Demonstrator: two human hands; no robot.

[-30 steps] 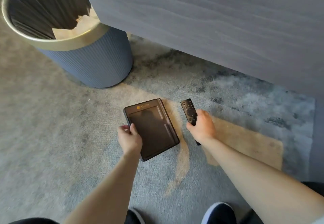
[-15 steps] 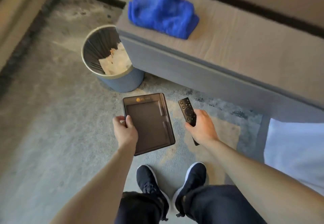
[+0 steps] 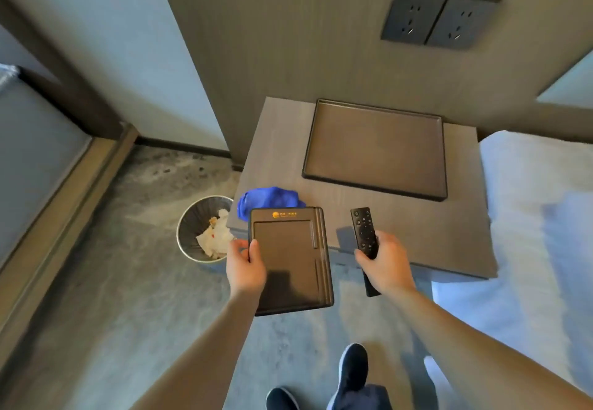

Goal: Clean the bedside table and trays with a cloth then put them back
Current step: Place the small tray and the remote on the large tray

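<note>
Since half-second back we lift smooth dark small tray [image 3: 290,262], left hand [image 3: 245,268] gripping; right hand [image 3: 383,263] clasps slim black remote [image 3: 365,239]. Fluffy blue cloth [image 3: 269,199] on woodgrain bedside table [image 3: 449,236].

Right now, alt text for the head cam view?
A person stands at a bedside table, left hand holding a small dark tray by its edge, right hand gripping a black remote. On the table lie a larger empty tray and a blue cloth; a waste bin with crumpled paper stands on the floor to the left.
</note>
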